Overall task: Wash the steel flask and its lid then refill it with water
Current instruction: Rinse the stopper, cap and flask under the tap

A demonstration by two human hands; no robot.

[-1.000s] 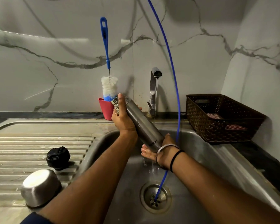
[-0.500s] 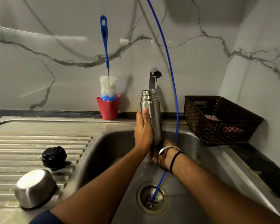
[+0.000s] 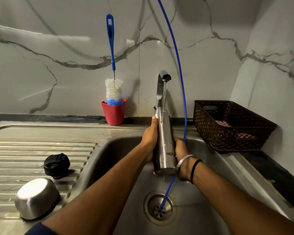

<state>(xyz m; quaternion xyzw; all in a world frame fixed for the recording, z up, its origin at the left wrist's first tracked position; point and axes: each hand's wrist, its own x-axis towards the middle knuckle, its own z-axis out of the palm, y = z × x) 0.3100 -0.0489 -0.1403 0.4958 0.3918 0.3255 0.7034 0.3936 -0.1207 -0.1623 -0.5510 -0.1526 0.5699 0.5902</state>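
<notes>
Both hands, left hand (image 3: 150, 139) and right hand (image 3: 181, 150), grip the upright steel flask (image 3: 164, 143) under the tap (image 3: 161, 85). A blue tube (image 3: 181, 82) hangs just right of it. The black lid (image 3: 56, 165) and steel cup (image 3: 36, 197) sit on the drainboard far left, basket (image 3: 227, 126) right.

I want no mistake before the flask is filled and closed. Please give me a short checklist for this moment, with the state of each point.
1. Steel flask upright over the sink: ok.
2. Both hands grip it, left hand on the upper body, right hand lower: ok.
3. Tap running, thin stream falls to the flask mouth: ok.
4. Water really entering the mouth, not running down outside: cannot tell.
5. Black lid and steel cap lie within reach on the drainboard: ok.
6. Lid and cap already washed: cannot tell.
</notes>
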